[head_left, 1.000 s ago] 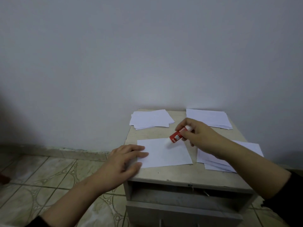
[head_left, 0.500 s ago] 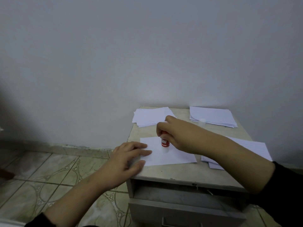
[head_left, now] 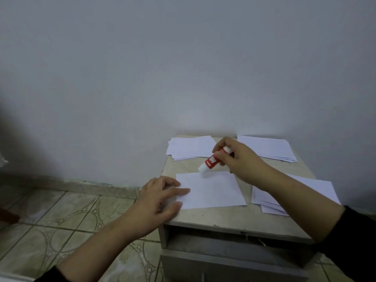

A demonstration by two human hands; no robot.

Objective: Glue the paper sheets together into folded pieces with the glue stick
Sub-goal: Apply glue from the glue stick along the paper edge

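Nearest us, our left hand (head_left: 160, 195) rests with fingers spread flat on the left edge of 1 paper sheet (head_left: 211, 190), near the bench (head_left: 223, 217) front edge. Bare benchtop borders the sheet. Just beyond, our right hand (head_left: 238, 157) pinches the red glue stick (head_left: 211, 162), tilted, its white tip at the sheet's far edge. 3 paper stacks lie right (head_left: 317, 187), far left (head_left: 191, 147) and far right (head_left: 268, 148).

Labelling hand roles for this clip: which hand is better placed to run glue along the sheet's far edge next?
Right. The right hand already grips the glue stick, tip angled down at the sheet's far edge. The left hand lies flat on the sheet's left edge, steadying it.
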